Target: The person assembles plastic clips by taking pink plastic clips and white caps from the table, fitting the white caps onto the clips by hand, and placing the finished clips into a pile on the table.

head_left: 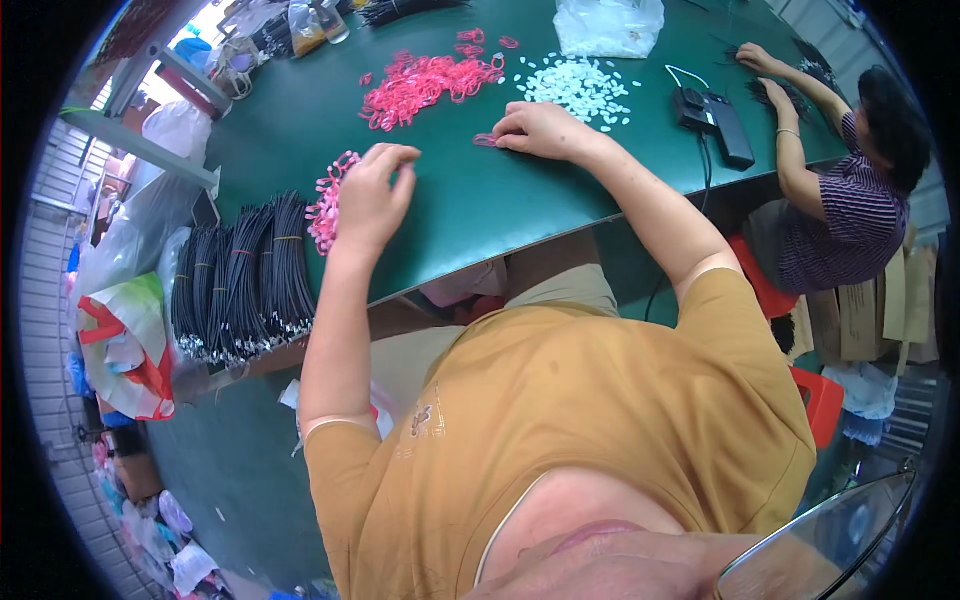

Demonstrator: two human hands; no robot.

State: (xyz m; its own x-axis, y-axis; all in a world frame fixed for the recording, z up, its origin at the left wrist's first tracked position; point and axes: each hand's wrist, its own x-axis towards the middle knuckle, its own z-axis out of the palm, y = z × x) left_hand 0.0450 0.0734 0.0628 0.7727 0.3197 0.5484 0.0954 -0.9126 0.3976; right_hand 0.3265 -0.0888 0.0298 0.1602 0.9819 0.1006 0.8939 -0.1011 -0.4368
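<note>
My right hand is over the green table, its thumb and fingertips closed on a small pink plastic loop. Beyond it lie a loose heap of similar pink-red loops and a scattered pile of small white pieces. My left hand is raised with thumb and index finger apart, and nothing shows between them. Right beside its wrist is a pile of pink pieces with whitish parts, partly hidden by the hand.
Bundles of black cords with metal-looking ends lie at the table's left edge. A black device with a cable sits to the right. A clear plastic bag stands at the back. On the right, another person handles dark cords.
</note>
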